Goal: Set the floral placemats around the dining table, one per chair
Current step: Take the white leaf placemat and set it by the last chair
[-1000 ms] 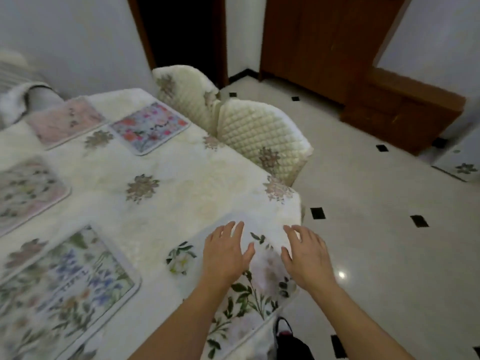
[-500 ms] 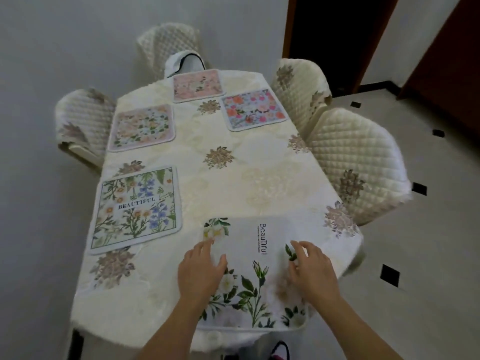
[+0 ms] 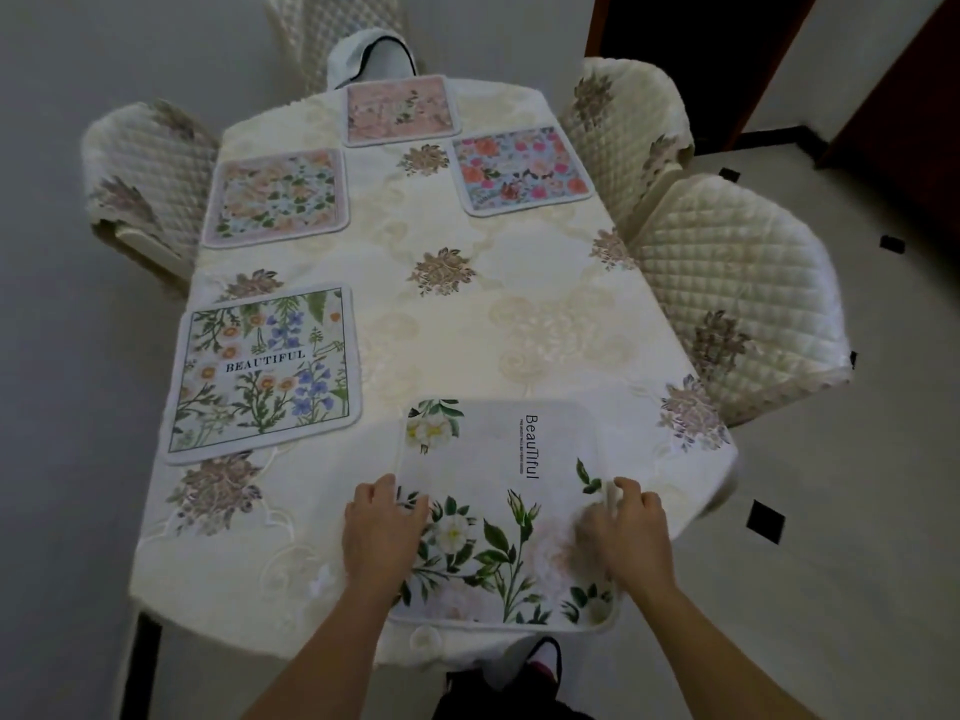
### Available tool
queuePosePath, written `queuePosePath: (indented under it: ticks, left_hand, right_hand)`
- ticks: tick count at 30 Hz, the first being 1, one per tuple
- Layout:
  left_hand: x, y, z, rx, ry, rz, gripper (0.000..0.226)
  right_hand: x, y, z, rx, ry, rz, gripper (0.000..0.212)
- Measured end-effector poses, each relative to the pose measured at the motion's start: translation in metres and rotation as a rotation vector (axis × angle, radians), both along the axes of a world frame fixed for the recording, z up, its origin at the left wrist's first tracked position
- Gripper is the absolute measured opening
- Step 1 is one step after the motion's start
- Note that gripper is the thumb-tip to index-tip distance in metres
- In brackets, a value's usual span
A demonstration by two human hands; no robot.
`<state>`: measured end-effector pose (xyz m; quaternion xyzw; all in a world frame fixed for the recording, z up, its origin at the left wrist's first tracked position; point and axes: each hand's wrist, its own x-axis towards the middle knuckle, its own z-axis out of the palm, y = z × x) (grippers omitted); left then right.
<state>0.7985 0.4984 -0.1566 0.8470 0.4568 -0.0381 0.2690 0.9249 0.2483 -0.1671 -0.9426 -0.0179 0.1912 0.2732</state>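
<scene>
A white placemat with green leaves and the word "BeauTiful" (image 3: 498, 491) lies at the near end of the table (image 3: 467, 314). My left hand (image 3: 382, 527) grips its left edge and my right hand (image 3: 631, 532) pinches its right edge, which is lifted slightly. Several other floral placemats lie around the table: a "BEAUTIFUL" mat (image 3: 265, 371) at near left, a peach mat (image 3: 278, 197) at far left, a pink mat (image 3: 401, 110) at the far end, a bright rose mat (image 3: 519, 168) at far right.
Quilted cream chairs stand at far left (image 3: 148, 174), far end (image 3: 322, 28), far right (image 3: 623, 116) and near right (image 3: 737, 293). A cream embroidered cloth covers the table. Grey wall runs along the left; tiled floor (image 3: 831, 511) and a dark doorway lie to the right.
The view swung from the table's right corner to its near end. Both hands went from lying flat on the white mat to gripping its side edges.
</scene>
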Motion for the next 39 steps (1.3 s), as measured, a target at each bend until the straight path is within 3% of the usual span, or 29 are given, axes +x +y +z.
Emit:
queuePosePath:
  ticks: [7,10,13,20,25,30,39]
  left_hand:
    - [0.013,0.011,-0.007,-0.221,-0.115,0.180,0.051]
    - [0.013,0.015,-0.010,-0.311,-0.143,0.169,0.031]
    - [0.009,0.018,-0.016,-0.337,-0.190,0.156,0.031]
    - [0.024,0.027,0.009,-0.454,-0.321,0.109,0.011]
    - [0.050,0.035,0.053,-0.434,-0.437,0.037,0.015]
    - [0.075,0.039,0.096,-0.371,-0.498,0.030,0.036]
    - [0.119,0.019,0.136,-0.359,-0.540,-0.150,0.035]
  right_hand:
    - [0.008,0.012,-0.006,0.107,0.136,-0.165,0.039]
    - [0.013,0.012,-0.006,0.159,0.202,-0.193,0.015]
    - [0.010,0.015,-0.006,0.223,0.223,-0.160,0.028]
    - [0.020,0.026,0.015,0.384,0.237,-0.197,0.021]
    - [0.053,0.026,0.049,0.452,0.164,-0.189,0.020]
    - [0.082,0.028,0.094,0.579,0.081,-0.191,0.021]
    - [0.091,-0.010,0.132,0.641,-0.013,-0.301,0.021]
